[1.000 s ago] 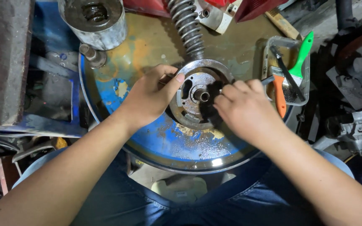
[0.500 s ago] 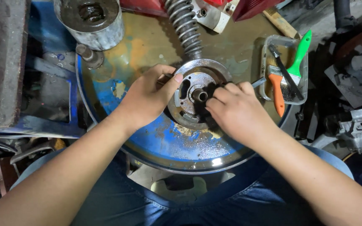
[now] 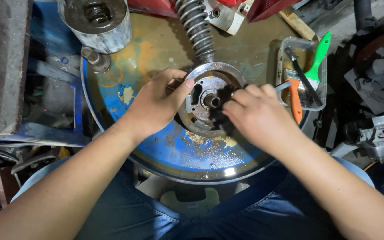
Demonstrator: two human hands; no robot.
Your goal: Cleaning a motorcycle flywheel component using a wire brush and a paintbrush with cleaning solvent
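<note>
Fingers of the left hand [image 3: 156,104] curl closed around the left rim of a round metal disc [image 3: 210,100] on a blue drum top [image 3: 192,153]. The right hand [image 3: 256,115] pinches a dark part [image 3: 221,118] against the disc's near right side.

Work surface: a round drum top [image 3: 174,151] serving as the counter, paint worn, blue toward the near edge and yellow-brown toward the far side, with oily residue. Landmark: a round metal disc assembly [image 3: 210,100] lying flat near the centre. Beyond the disc, touching its far rim, lies a coil spring [image 3: 196,26]. Far left of the disc stands a grey metal cylinder [image 3: 96,22]; a small metal fitting [image 3: 95,60] stands just beside it. Right of the disc, at the counter's edge, rests a clear plastic tray [image 3: 283,58] holding brushes.
</note>
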